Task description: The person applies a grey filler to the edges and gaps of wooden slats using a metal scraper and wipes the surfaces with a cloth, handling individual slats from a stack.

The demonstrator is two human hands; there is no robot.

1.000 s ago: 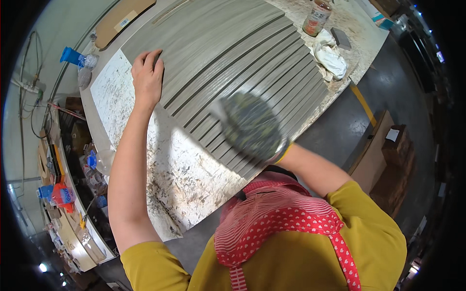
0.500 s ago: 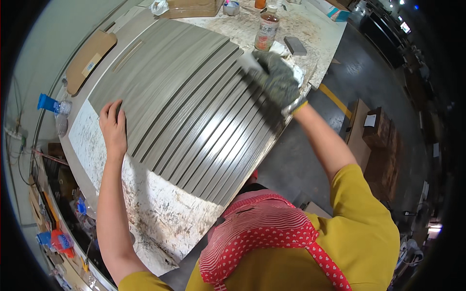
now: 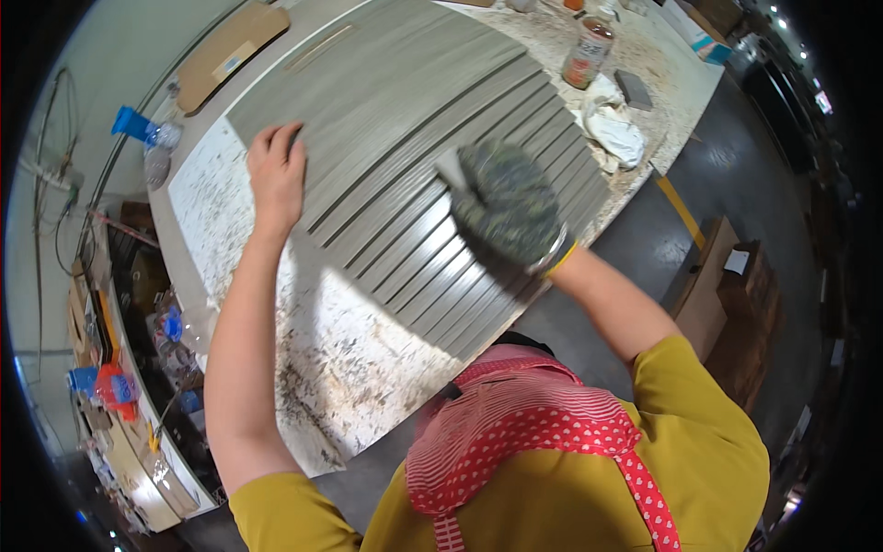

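My bare left hand [image 3: 276, 182] rests at the left edge of a wide grey wood-grain panel [image 3: 395, 64], its fingers bent and slightly apart. Several narrow grey strips [image 3: 386, 267] of the same grain lie side by side along the panel's near side, with dark gaps between them. My right hand [image 3: 506, 198], in a dark mottled work glove with a yellow cuff, is closed on a small light grey pad [image 3: 450, 169] over the middle of the strips. The glove hides most of the pad, so its exact kind is unclear.
A paint-spattered white sheet [image 3: 340, 368] covers the near left of the table. At the back right stand a drink bottle [image 3: 587, 57], a dark grey block [image 3: 633, 89] and a crumpled white cloth [image 3: 614, 133]. A brown board [image 3: 221, 69] leans at the far left. Cardboard boxes [image 3: 745, 285] stand on the floor to the right.
My right hand has swept the pad left and nearer, from the strips' far right end to their middle. My left hand stays on the panel's edge. The whole view has shifted.
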